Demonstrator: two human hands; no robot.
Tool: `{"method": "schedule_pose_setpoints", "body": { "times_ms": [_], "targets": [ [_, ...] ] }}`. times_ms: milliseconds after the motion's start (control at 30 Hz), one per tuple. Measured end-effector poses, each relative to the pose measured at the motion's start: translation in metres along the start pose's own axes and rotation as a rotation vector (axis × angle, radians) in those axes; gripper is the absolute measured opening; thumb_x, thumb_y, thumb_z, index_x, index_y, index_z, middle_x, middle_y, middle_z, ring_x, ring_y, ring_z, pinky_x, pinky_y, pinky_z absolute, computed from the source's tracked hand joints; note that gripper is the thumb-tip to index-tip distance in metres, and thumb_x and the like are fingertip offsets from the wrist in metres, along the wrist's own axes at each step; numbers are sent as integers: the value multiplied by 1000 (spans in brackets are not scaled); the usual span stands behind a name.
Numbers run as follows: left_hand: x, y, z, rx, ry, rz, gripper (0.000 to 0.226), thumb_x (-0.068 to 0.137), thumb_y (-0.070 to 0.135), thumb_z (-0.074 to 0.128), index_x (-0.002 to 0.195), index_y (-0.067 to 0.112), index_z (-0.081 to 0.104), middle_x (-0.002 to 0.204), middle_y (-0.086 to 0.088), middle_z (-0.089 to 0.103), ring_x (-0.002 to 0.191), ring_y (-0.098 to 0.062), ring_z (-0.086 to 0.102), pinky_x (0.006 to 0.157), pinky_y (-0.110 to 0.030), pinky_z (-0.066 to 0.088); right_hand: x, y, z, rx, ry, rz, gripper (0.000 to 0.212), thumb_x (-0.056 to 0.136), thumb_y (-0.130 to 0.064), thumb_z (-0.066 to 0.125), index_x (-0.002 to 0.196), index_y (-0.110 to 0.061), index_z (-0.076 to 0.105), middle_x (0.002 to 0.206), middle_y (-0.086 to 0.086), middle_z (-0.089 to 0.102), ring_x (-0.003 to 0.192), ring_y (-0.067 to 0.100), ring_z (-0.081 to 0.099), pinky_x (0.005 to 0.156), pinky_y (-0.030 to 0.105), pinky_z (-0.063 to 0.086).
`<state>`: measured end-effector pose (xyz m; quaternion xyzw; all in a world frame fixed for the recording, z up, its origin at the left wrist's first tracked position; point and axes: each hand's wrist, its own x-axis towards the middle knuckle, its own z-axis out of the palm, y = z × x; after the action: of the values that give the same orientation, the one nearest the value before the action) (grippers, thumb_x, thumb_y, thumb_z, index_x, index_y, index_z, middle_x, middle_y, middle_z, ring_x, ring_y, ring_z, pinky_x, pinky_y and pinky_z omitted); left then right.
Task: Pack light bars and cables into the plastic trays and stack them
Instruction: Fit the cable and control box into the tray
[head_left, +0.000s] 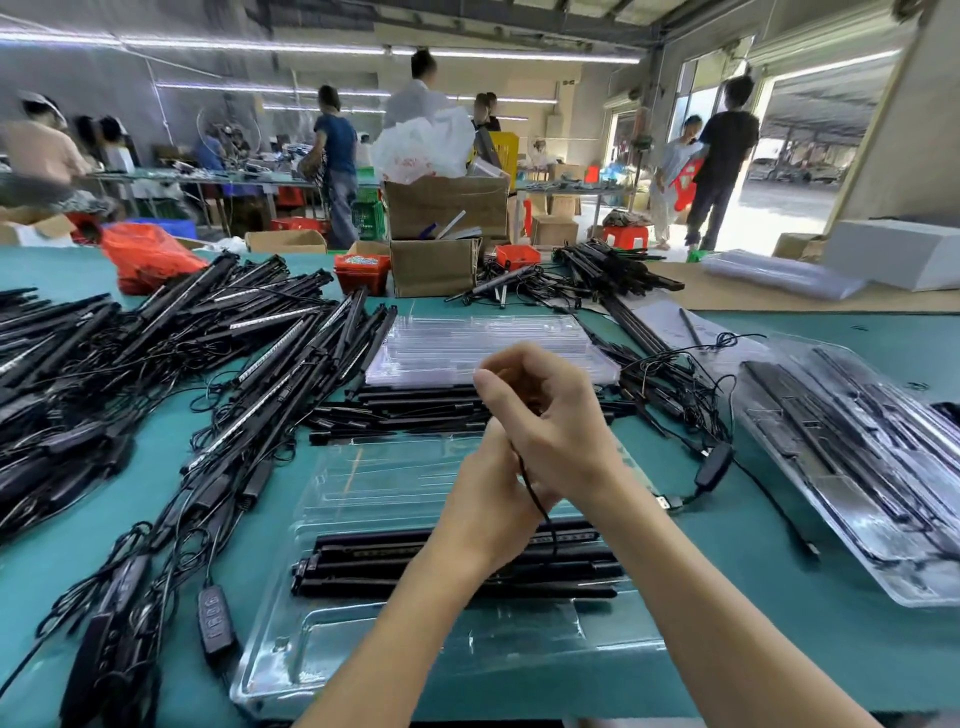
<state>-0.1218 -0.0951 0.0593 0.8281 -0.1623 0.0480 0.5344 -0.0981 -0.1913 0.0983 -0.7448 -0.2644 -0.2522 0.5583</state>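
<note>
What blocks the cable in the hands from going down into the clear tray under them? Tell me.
Nothing visible does. Both hands, right hand and left hand, hold the thin black cable directly above the clear tray. The tray's light bars fill only its middle slots; the near compartment appears free.
</note>
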Motion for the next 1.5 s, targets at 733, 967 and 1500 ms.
{"method": "schedule_pose_setpoints", "body": {
  "times_ms": [733,967,1500],
  "targets": [
    [25,40,-61,-769,-69,35,19,93,23,57,96,29,75,109,-4,76,97,-16,70,73,-25,51,3,66,-67,329,255,983,50,97,-33,65,137,-16,42,120,14,59,88,33,75,62,37,60],
    [36,20,-68,-510,49,-183,25,100,21,56,125,19,55,93,-2,78,72,-14,71,58,-26,48,21,50,-84,848,763,701,15,97,-9,60,112,-7,59,113,14,68,88,18,70,60,25,55],
    [5,-30,-58,-142,-468,-408,75,72,83,53,105,18,70,89,-6,78,67,-15,71,46,-21,47,53,-15,-100,664,858,37,51,84,10,67,122,-7,38,128,22,62,112,31,68,85,37,59]
  ]
}}
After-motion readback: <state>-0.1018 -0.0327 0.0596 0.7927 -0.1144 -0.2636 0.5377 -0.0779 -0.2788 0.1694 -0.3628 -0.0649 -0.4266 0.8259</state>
